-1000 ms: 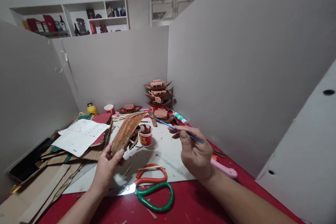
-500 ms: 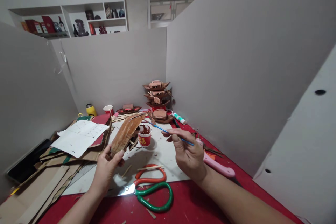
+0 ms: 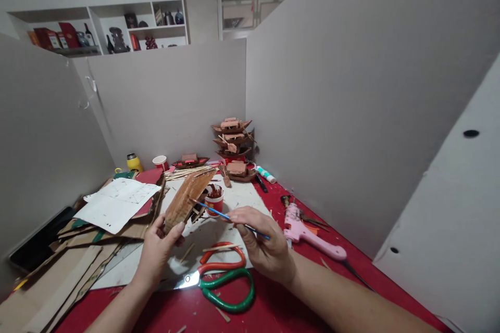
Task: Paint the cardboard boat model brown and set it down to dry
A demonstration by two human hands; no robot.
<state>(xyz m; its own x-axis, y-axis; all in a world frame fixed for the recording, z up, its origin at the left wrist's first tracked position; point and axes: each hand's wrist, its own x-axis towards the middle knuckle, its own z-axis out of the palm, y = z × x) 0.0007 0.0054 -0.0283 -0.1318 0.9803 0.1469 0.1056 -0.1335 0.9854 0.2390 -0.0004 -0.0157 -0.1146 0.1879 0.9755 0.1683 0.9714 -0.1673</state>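
My left hand (image 3: 161, 242) grips a wooden model boat (image 3: 187, 195) by its lower end, tilted so that its brown, partly glossy hull faces me. In my right hand (image 3: 265, 242) is a thin blue paintbrush (image 3: 219, 213), pinched between thumb and fingers. The brush tip meets the hull near its middle. Just behind the boat stands a red and white paper cup (image 3: 214, 205) with dark brown paint streaked on its inner wall. Scissors (image 3: 224, 281) with one orange and one green handle lie below the hands on the white board.
Stacked model boats (image 3: 232, 138) stand at the back, with another boat (image 3: 190, 161) left of them. A pink glue gun (image 3: 312, 237) lies at right. Cardboard pieces (image 3: 62, 276) and a marked white sheet (image 3: 117, 203) cover the left side. Grey partitions (image 3: 351, 88) enclose the table.
My right hand has moved left and down, bringing the brush tip from above the cup onto the hull. The left hand and boat have stayed nearly still. More of the glue gun shows.
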